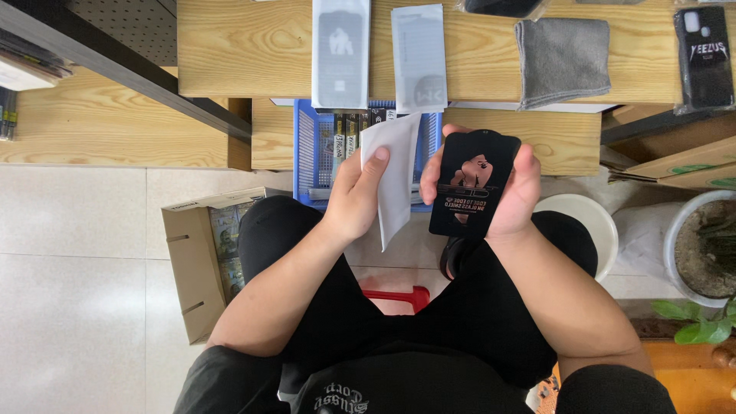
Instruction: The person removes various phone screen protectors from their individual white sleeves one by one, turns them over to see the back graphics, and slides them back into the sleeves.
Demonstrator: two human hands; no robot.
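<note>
A flat black packet (pixel 474 184) is gripped in the right hand (pixel 510 195), the fingers curled round its far edge and the thumb pressed along the near one, so that its printed face is turned up toward the camera. A white paper sleeve (pixel 395 176) is pinched in the left hand (pixel 356 195), thumb laid on top and fingers closed beneath it; the sleeve is held just beside the packet, its long edge apart from it by a narrow gap. The two pieces are thus seen already separated, one in each hand, and neither has been set down; whether anything remains inside the sleeve cannot be told from this angle. Both forearms are drawn in over the lap, wrists bent slightly inward, the hands held level. Beyond the hands a blue plastic basket (pixel 307 146) is stood under a wooden bench (pixel 253 46). On the bench, two more pale sleeves (pixel 341 54) and a grey cloth (pixel 563 57) are laid. A cardboard box (pixel 192 261) is placed on the floor outside the left hand.
</note>
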